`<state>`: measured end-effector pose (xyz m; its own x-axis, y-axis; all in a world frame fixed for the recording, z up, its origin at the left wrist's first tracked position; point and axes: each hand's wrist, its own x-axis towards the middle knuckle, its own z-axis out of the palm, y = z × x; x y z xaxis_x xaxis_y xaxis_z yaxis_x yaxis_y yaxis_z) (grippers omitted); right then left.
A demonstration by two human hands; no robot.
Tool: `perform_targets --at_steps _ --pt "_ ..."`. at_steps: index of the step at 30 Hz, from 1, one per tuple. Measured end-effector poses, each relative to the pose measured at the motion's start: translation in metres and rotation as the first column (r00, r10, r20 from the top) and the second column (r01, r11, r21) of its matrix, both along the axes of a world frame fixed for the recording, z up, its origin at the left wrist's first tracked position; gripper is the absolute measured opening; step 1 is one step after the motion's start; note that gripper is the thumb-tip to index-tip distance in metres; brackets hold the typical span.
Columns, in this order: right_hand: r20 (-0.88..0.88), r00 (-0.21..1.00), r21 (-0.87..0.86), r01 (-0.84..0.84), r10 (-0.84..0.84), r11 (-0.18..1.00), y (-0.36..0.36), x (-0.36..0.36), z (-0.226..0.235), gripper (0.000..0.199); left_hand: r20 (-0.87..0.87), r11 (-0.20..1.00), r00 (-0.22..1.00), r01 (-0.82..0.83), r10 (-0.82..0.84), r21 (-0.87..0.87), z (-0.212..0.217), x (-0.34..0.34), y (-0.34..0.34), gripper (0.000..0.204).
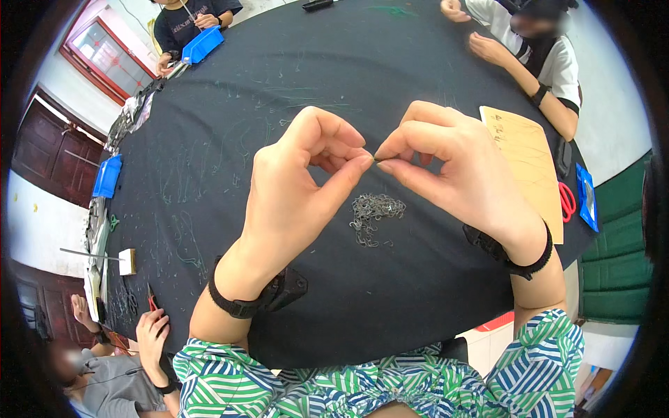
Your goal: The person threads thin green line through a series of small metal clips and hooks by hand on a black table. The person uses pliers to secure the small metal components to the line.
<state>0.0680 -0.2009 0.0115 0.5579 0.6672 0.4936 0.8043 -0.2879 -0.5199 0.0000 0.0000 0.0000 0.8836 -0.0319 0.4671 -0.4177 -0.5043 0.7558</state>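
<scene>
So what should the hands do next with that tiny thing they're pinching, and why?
Probably keep both pinches closed and ease the fingertips together. The left hand and right hand meet on a tiny dark piece, held above the pile of small metal rings on the black table.

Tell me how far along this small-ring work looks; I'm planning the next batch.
Done: no finished piece is visible on the black table. In hand: the left hand and right hand meet fingertip to fingertip, pinching something tiny and dark between them. Left: a loose pile of small metal rings lies below the hands, seemingly unused.
</scene>
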Motion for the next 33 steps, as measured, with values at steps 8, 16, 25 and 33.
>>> perform_targets --at_steps 8,16,25,33 --pt "0.069 0.997 0.026 -0.034 0.032 0.999 -0.001 0.002 0.003 0.005 0.052 1.000 0.998 0.027 -0.028 0.008 -0.002 -0.001 -0.003 0.019" --pt "-0.544 0.810 0.290 -0.064 0.219 0.955 -0.002 0.009 0.002 0.016 -0.012 0.966 0.986 0.159 -0.165 -0.206 -0.016 0.007 -0.003 0.016" --pt "-0.514 0.795 0.702 0.175 0.321 0.690 -0.014 0.033 0.000 0.022 -0.204 0.809 0.928 0.146 -0.311 -0.569 -0.018 0.014 0.007 0.010" --pt "-0.468 0.807 0.795 0.205 0.361 0.571 -0.026 0.051 -0.008 0.027 -0.241 0.799 0.937 0.062 -0.253 -0.598 -0.025 0.021 0.014 0.014"
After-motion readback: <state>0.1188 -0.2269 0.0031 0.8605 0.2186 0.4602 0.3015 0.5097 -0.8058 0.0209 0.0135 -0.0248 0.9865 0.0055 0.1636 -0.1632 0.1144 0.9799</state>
